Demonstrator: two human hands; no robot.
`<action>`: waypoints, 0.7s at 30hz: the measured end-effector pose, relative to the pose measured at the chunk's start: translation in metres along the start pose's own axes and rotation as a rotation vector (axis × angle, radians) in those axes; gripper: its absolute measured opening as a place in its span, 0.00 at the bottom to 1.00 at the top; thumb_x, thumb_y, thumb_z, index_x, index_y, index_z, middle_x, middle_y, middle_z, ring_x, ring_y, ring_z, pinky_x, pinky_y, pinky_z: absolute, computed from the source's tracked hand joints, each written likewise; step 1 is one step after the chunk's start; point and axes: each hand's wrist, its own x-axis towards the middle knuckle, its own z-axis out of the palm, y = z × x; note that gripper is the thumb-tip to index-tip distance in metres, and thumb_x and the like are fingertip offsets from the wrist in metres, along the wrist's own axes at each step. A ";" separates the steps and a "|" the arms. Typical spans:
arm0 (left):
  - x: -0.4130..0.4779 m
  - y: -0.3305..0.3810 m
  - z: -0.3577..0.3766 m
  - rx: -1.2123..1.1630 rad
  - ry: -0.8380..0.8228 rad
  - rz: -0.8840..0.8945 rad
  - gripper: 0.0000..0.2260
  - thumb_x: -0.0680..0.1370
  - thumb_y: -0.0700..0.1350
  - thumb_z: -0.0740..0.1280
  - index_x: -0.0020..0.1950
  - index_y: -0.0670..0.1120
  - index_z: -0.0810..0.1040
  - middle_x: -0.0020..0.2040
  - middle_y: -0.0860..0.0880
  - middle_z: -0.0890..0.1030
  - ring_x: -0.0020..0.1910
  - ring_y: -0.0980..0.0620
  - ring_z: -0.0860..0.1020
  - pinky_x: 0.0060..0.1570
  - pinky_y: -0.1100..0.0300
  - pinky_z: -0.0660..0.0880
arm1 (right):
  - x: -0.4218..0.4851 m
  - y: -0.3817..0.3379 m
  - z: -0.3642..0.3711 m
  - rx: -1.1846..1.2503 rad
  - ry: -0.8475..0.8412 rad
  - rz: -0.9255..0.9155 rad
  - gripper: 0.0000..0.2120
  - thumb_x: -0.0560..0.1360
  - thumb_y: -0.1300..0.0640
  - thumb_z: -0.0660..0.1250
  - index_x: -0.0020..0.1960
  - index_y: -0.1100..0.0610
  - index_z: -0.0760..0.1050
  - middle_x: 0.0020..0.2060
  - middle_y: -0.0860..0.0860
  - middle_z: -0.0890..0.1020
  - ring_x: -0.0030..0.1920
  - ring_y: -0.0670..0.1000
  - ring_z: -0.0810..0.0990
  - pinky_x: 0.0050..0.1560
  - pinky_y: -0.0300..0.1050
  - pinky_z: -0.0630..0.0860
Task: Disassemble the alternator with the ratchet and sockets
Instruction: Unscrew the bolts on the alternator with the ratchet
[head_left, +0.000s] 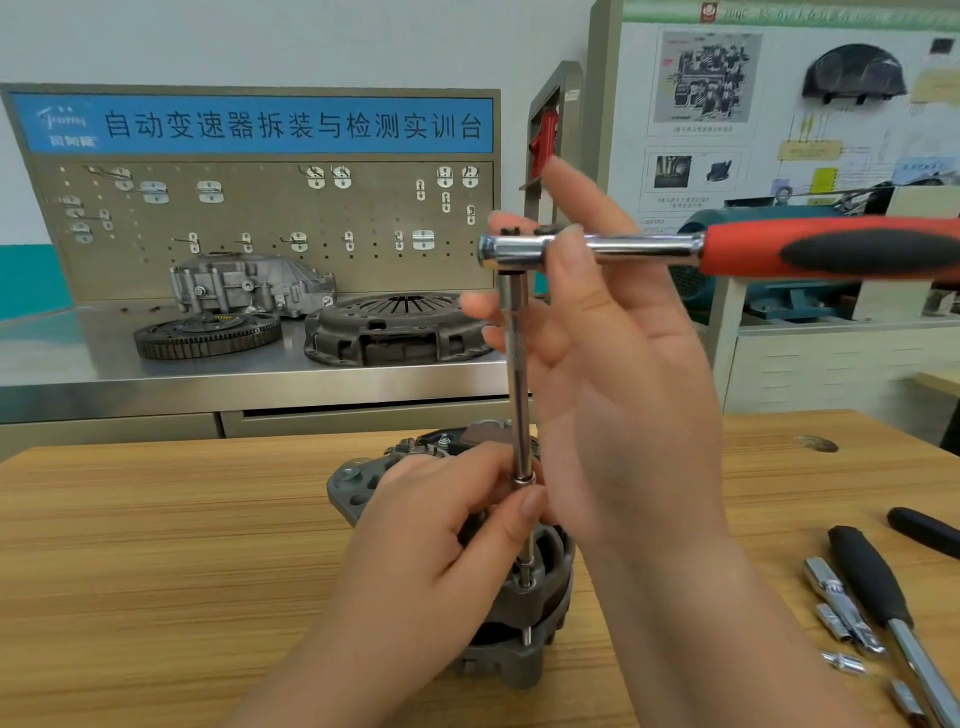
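Observation:
The grey alternator (519, 654) stands on end on the wooden table (156, 545), partly hidden by my hands. A chrome extension bar (517, 364) rises straight up from a bolt on its housing to the ratchet, whose red and black handle (831, 254) points right. My left hand (431, 530) pinches the lower end of the bar between thumb and fingers, just above the alternator. My right hand (623, 389) is held upright with fairly straight fingers. One finger crosses the ratchet's neck, and the other fingertips lie beside the upper bar.
Several loose sockets (841, 608) and a black-handled chrome tool (872, 577) lie on the table at the right, with another black handle (924, 530) beyond them. Behind the table, a steel bench carries a clutch cover (395, 327), a flywheel (208, 332) and a pegboard.

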 end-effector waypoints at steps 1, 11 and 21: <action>0.000 0.000 0.000 -0.005 0.003 0.013 0.11 0.78 0.57 0.56 0.47 0.57 0.77 0.33 0.62 0.77 0.38 0.61 0.75 0.42 0.61 0.65 | 0.001 -0.001 -0.001 0.049 -0.002 0.043 0.12 0.77 0.54 0.62 0.59 0.50 0.76 0.48 0.49 0.84 0.39 0.48 0.82 0.47 0.40 0.78; 0.000 0.001 -0.002 -0.015 -0.001 -0.021 0.11 0.76 0.58 0.56 0.50 0.58 0.75 0.35 0.64 0.79 0.40 0.62 0.75 0.43 0.62 0.65 | 0.000 -0.001 0.000 -0.025 0.005 -0.036 0.09 0.76 0.58 0.63 0.53 0.49 0.78 0.44 0.49 0.82 0.43 0.51 0.77 0.49 0.42 0.75; 0.000 0.000 -0.001 -0.036 0.003 0.023 0.10 0.78 0.55 0.57 0.45 0.57 0.76 0.33 0.64 0.78 0.38 0.63 0.75 0.43 0.60 0.65 | 0.004 -0.002 -0.005 0.102 -0.016 0.133 0.14 0.78 0.50 0.58 0.61 0.51 0.74 0.49 0.48 0.85 0.40 0.48 0.82 0.44 0.40 0.77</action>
